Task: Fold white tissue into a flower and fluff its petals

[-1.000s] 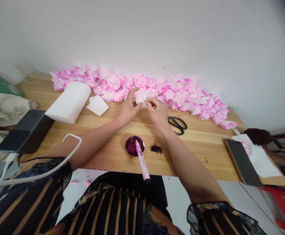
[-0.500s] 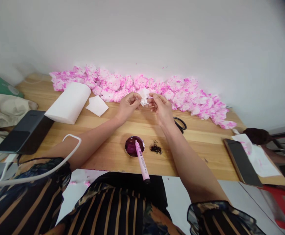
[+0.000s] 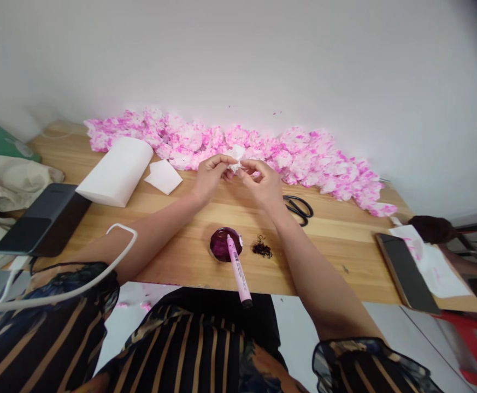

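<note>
A small white tissue-paper flower (image 3: 236, 155) is pinched between my two hands over the middle of the table. The fingers of my left hand (image 3: 213, 176) close on its left side. My right hand (image 3: 263, 183) grips it from the right, fingertips nearly meeting the left ones. Just behind the hands lies a long heap of pink-and-white paper flowers (image 3: 189, 139). Closer to me, a pink marker (image 3: 238, 267) rests across a small dish of dark purple liquid (image 3: 219, 248). Beside the dish is a little pile of short black ties (image 3: 261, 248).
Black-handled scissors (image 3: 299, 209) lie right of my right wrist. On the left are a stack of white paper (image 3: 115, 169), a loose folded sheet (image 3: 163, 176) and a black device (image 3: 43, 221) with a white cable. A phone (image 3: 406, 273) and stained paper (image 3: 437, 267) sit at the right edge.
My right hand has moved left, bringing its fingertips close to my left hand's. The white paper looks more gathered between them, and more of the scissors shows.
</note>
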The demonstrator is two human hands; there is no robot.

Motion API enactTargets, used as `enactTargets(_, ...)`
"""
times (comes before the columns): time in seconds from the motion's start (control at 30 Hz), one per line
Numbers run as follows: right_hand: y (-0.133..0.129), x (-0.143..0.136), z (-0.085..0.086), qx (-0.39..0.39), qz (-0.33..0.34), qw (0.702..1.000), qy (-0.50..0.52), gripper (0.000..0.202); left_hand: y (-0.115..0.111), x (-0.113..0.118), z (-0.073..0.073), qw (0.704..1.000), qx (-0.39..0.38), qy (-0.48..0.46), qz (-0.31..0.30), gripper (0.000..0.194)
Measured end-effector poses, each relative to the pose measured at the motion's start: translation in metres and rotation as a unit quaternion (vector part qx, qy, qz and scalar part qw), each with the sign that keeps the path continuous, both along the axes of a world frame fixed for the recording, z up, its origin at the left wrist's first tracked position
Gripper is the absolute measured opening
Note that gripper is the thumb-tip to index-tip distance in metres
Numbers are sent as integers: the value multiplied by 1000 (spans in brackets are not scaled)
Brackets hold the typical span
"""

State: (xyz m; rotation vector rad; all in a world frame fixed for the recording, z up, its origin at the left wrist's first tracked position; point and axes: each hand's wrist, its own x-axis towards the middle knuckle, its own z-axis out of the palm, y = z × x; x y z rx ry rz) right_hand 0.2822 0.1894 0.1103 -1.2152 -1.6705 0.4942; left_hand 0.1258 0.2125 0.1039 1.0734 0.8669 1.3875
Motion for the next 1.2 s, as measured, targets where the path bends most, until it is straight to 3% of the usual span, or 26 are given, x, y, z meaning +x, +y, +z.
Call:
enactTargets(0.23,-5,-4,3,-18,-6,1000,-4,15,-4,2,0,999,-10,1,-49,13)
enactTargets(0.63,1,-1,2,-62,26,993,99,19,-4,1,-1,998,35,32,-47,11)
enactTargets(0.97,2,0,0,-25,-4,998,51,28,0,-2,-2,997,42,25,-51,8)
enactTargets(1.2,0,1,-1,11,-19,1000,12,23,-1,-2,-3,996,54,50,-50,12)
